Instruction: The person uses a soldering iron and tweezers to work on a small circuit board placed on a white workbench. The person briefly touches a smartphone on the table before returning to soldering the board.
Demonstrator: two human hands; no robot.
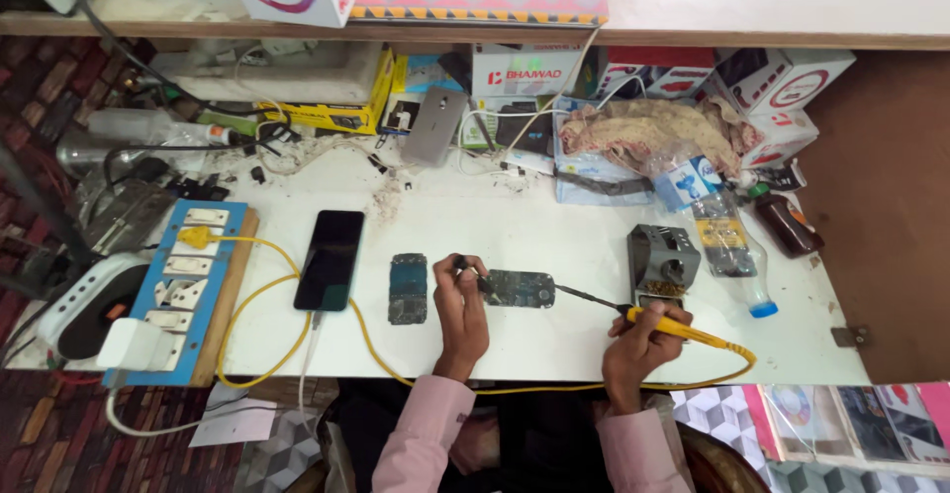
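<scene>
Left hand [461, 300] pinching, seemingly, tweezers [473, 273]; right hand [636, 343] curled around soldering iron [633, 313].

A small dark circuit board [519, 288] lies flat on the white table, just right of a second, upright-lying board and well right of the black phone. A thin dark tool [473, 273] rests slanted on its left end. A soldering iron [633, 312] with a yellow handle and dark shaft points leftward, its tip at the board's right end.
</scene>
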